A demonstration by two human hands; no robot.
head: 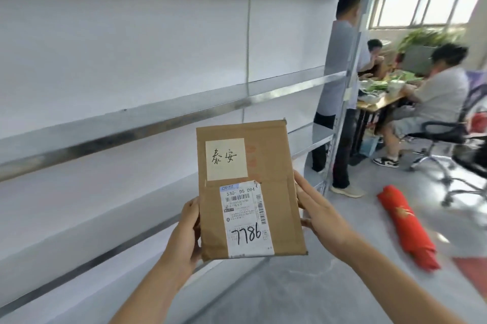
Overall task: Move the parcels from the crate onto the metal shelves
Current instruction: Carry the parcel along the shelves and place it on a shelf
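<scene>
Between both hands (pixel 253 221), labelled brown parcel (pixel 274 165)

Brown parcel (pixel 266 165), white label (pixel 246 218), grey shelves (pixel 158 113), red roll (pixel 407 229).

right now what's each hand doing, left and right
Left hand: holding the left edge of the brown parcel.
Right hand: holding the parcel's right edge.
</scene>
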